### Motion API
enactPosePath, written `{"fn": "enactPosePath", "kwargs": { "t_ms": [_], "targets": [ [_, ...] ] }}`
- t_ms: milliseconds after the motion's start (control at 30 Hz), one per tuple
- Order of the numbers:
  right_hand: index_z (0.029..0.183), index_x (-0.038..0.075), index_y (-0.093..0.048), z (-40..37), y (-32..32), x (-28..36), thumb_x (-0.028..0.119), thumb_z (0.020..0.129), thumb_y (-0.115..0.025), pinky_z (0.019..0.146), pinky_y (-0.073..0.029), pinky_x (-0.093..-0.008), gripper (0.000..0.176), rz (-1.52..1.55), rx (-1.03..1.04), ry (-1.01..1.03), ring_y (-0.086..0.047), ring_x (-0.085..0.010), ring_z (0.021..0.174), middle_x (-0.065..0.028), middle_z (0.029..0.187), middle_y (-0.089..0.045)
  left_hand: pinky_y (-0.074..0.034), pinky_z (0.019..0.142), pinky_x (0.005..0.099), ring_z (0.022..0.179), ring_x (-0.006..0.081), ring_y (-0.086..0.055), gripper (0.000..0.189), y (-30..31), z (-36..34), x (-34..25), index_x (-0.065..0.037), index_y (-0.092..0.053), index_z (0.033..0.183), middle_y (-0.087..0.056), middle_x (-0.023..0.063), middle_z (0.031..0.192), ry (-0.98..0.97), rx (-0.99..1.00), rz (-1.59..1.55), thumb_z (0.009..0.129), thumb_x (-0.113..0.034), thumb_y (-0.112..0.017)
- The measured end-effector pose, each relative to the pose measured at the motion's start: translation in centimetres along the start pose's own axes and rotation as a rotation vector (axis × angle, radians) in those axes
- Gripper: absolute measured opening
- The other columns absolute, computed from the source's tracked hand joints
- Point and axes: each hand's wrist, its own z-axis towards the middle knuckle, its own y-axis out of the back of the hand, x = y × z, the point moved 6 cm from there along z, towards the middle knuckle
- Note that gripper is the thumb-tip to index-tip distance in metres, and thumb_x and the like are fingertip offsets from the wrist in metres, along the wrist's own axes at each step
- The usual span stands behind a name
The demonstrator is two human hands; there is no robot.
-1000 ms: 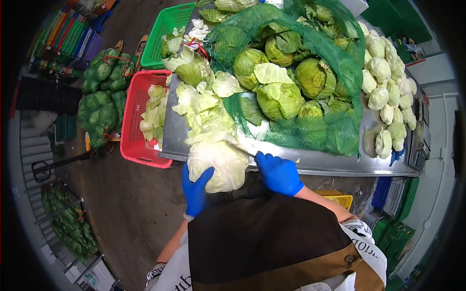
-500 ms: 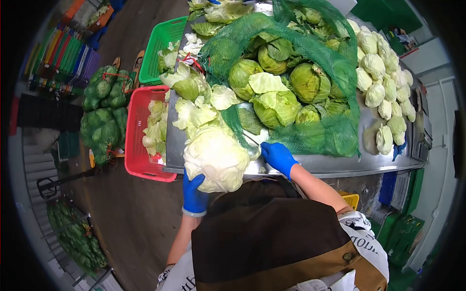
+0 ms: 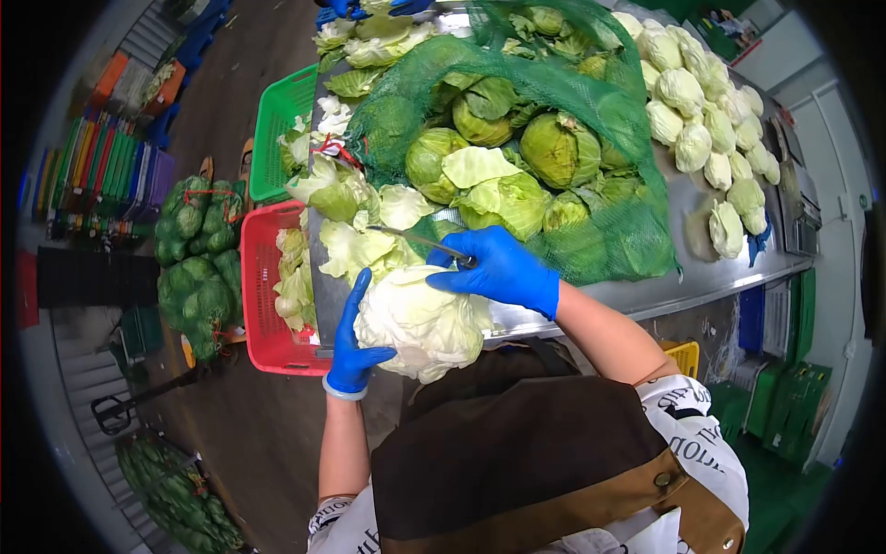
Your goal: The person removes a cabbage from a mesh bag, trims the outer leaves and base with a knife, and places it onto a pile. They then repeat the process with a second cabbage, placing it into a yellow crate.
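The right hand (image 3: 503,270) is closed around a knife (image 3: 420,241), its blade pointing left above the cabbage (image 3: 425,323). The left hand (image 3: 355,337) cups that cabbage's left side, fingers spread, at the near edge of the steel table (image 3: 688,272). Loose leaves (image 3: 355,245) lie just beyond it and in the red crate (image 3: 251,268) on the left. Stripped pale heads (image 3: 701,120) are piled far right, while many green ones sit untrimmed in the net sack (image 3: 591,92).

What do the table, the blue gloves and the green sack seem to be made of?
The grey table looks like brushed stainless steel: dull sheen. The blue gloves on the left hand and right hand seem nitrile or latex: smooth, skin-tight. The green mesh sack is probably plastic netting: open weave.
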Motion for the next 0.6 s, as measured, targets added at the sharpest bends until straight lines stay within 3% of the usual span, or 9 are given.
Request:
{"fn": "enactPosePath", "kwargs": {
  "t_ms": [133, 233, 267, 400, 500, 533, 600],
  "targets": [
    [0.089, 0.001, -0.068, 0.1, 0.1, -4.0, 0.024, 0.079, -0.074, 0.064, -0.046, -0.027, 0.026, 0.188, -0.091, -0.091, -0.056, -0.0117, 0.065, -0.0037, 0.075, -0.064, -0.022, 0.114, 0.038, 0.138, 0.0248, -0.029, 0.112, -0.9, 0.8, 1.1, 0.001, -0.023, 0.147, -0.029, 0.012, 0.151, 0.015, 0.001, -0.014, 0.057, -0.022, -0.085],
    [0.082, 0.0, -0.066, 0.9, 0.4, -9.3, 0.019, 0.081, -0.069, 0.06, -0.047, -0.0307, 0.019, 0.575, -0.101, -0.392, -0.058, -0.0149, 0.061, -0.0023, 0.072, -0.063, -0.024, 0.113, 0.0386, 0.138, 0.0261, -0.03, 0.113, -1.3, 1.3, 1.8, -0.001, -0.02, 0.149, -0.028, 0.014, 0.15, 0.027, 0.031, -0.04, 0.057, -0.02, -0.084],
    [0.078, 0.0, -0.065, 1.0, 0.6, -10.9, 0.019, 0.082, -0.065, 0.059, -0.048, -0.0356, 0.019, 0.597, -0.196, -0.434, -0.059, -0.0202, 0.057, -0.0069, 0.068, -0.063, -0.025, 0.113, 0.0388, 0.137, 0.0266, -0.031, 0.114, -1.5, 1.3, 1.6, -0.002, -0.019, 0.149, -0.028, 0.0148, 0.15, 0.038, 0.04, -0.06, 0.057, -0.02, -0.084],
    [0.091, 0.008, -0.068, -0.1, 1.9, -14.4, 0.031, 0.08, -0.061, 0.071, -0.05, -0.0458, 0.027, -0.56, -0.155, -0.317, -0.063, -0.0372, 0.08, -0.0173, 0.086, -0.067, -0.026, 0.113, 0.0438, 0.136, 0.0303, -0.032, 0.105, -0.1, 0.2, 4.6, -0.006, -0.017, 0.15, -0.028, 0.0174, 0.15, 0.098, -0.055, -0.392, 0.064, -0.019, -0.076],
    [0.1, 0.01, -0.066, -1.9, 2.5, -13.9, 0.034, 0.081, -0.063, 0.073, -0.051, -0.0442, 0.031, -0.419, -0.355, -0.242, -0.064, -0.0356, 0.083, -0.0165, 0.089, -0.067, -0.024, 0.114, 0.0492, 0.138, 0.0324, -0.03, 0.086, 1.5, -0.1, 6.8, -0.006, -0.02, 0.149, -0.028, 0.0156, 0.15, 0.071, -0.202, -0.633, 0.074, -0.012, -0.062],
    [0.112, 0.012, -0.063, -2.5, 2.9, -10.9, 0.039, 0.08, -0.066, 0.075, -0.051, -0.0432, 0.042, -0.257, -0.47, -0.095, -0.064, -0.0352, 0.085, -0.015, 0.099, -0.066, -0.023, 0.114, 0.0496, 0.138, 0.0325, -0.029, 0.083, 1.6, 0.3, 6.7, -0.006, -0.021, 0.149, -0.028, 0.0151, 0.151, 0.054, -0.253, -0.658, 0.075, -0.011, -0.06],
    [0.124, 0.013, -0.055, -3.0, 2.4, -5.0, 0.041, 0.077, -0.071, 0.078, -0.051, -0.0402, 0.057, -0.06, -0.418, 0.026, -0.063, -0.0338, 0.09, -0.0124, 0.113, -0.062, -0.022, 0.115, 0.0497, 0.139, 0.0325, -0.028, 0.076, 1.6, 1.3, 6.4, -0.007, -0.024, 0.148, -0.029, 0.0136, 0.151, -0.004, -0.228, -0.675, 0.079, -0.006, -0.054]
  ]
}}
